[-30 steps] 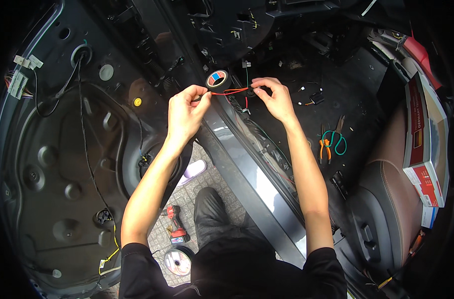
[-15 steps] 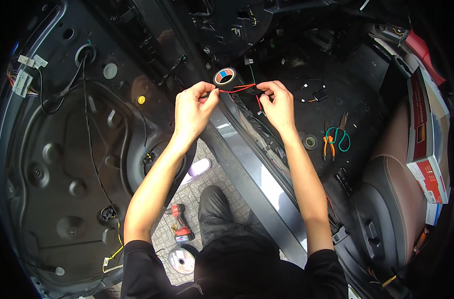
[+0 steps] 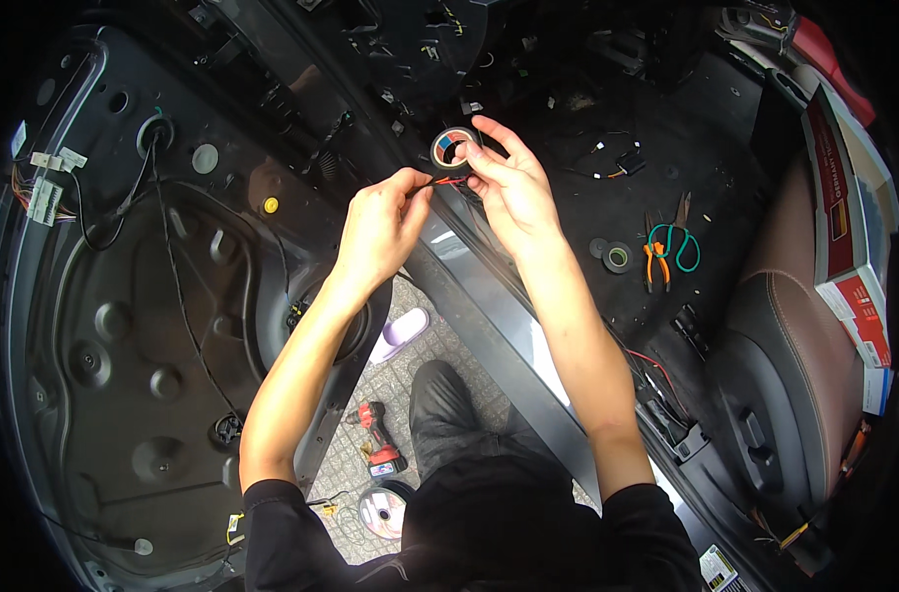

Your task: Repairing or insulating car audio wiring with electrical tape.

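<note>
At far left we have the dark inner door panel (image 3: 124, 335), with a cluster of pale connectors (image 3: 45, 197) near its upper edge and a small yellow cap (image 3: 271, 205) farther right. Down on the paved ground lie a red and black cordless drill (image 3: 378, 442), a spool (image 3: 382, 511) just below it and, above and slightly right, a pale purple slipper (image 3: 402, 333). Over these, we find the left hand (image 3: 378, 225) with thumb and fingertips pinched narrow, holding the left end of the thin red wires (image 3: 449, 182), which run in the short gap between the two hands, above the door sill (image 3: 469, 286). Just above the wires we see a black tape roll (image 3: 439, 148). The right hand (image 3: 516, 192) has its fingers spread, one tip across the roll's opening and others near the wires' right end; we cannot tell whether it grips either. Farther right, on the dark car floor, we notice a small greenish tape roll (image 3: 617, 268), then orange-handled pliers (image 3: 656, 266) beside green-handled scissors (image 3: 684, 247). At far right, a red and white box (image 3: 849, 227) rests on the brown seat (image 3: 794, 316).
</note>
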A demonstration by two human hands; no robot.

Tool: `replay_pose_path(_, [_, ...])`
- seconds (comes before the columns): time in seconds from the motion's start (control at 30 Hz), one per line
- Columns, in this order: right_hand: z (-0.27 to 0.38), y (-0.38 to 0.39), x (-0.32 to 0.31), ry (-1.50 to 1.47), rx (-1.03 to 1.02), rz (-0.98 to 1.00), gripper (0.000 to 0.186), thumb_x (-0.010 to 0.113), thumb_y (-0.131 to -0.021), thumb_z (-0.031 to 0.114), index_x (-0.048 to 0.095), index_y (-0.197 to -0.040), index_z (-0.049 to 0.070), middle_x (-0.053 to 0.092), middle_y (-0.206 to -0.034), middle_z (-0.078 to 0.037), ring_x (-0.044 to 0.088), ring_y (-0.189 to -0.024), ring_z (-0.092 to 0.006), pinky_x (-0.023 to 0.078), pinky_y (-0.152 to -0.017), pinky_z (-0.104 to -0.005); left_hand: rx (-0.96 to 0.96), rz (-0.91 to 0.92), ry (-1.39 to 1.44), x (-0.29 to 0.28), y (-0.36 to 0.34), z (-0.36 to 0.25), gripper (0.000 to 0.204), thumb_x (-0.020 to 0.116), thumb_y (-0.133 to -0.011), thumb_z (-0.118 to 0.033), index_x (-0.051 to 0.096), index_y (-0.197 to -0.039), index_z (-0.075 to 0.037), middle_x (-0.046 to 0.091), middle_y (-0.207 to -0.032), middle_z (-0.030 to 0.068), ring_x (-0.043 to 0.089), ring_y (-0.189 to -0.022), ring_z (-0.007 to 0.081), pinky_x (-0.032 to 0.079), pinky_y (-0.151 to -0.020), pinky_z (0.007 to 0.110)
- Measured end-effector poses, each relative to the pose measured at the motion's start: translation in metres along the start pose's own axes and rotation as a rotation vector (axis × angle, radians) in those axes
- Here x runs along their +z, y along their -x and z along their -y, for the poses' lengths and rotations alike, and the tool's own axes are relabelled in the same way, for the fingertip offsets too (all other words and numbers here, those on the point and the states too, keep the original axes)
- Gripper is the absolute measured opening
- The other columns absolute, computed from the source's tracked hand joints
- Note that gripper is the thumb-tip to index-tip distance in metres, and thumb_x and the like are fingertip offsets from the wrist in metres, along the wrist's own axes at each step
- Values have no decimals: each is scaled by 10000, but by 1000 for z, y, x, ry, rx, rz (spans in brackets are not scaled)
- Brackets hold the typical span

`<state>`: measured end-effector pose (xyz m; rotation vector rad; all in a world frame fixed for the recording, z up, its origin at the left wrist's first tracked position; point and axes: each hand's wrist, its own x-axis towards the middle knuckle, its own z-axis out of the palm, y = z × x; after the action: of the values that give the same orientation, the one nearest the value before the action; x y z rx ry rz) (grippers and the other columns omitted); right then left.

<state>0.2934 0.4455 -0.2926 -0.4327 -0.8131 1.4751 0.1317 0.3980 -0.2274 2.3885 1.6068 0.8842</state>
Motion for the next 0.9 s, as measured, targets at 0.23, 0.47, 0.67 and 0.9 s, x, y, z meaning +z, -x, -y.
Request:
replay_pose_path(0.23, [-54,54,-5,-220,-250,-184,225,625,-977,208,509,-1049,29,664,-846,-97,661,-809,-153,500,-787,-278,294,-22,-280,0,-20,-5,143,653,-861,-137,610,-900,-6,659,-745,186,670,-711,351,525,-632,409])
replay_pose_path(0.47, [-96,10,30,225,-683,-470,279,723,-842,16,541,-1052,0,680,-887,-112,657,-818,-173,502,-762,-314,77,63,-297,1,-10,-22,157,638,-854,-103,613,-931,31,671,-741,195,699,-678,303,524,-614,369])
replay_pose_path(0.67, [-63,-13,13,665,-955,-521,143,708,-757,-25,664,-881,32,588,-835,-87,582,-813,-282,481,-725,-377,-136,20,-100,4,-10,-10,276,649,-945,-239,596,-865,20,638,-652,81,616,-580,149,456,-533,291])
replay_pose_path(0.9, [-44,-15,-6,879,-1065,-461,171,784,-688,129,652,-792,96,586,-876,-33,534,-875,-246,371,-763,-381,-342,177,310,10,-11,-14,233,533,-1019,-212,617,-935,-11,534,-572,-11,466,-477,57,382,-465,235])
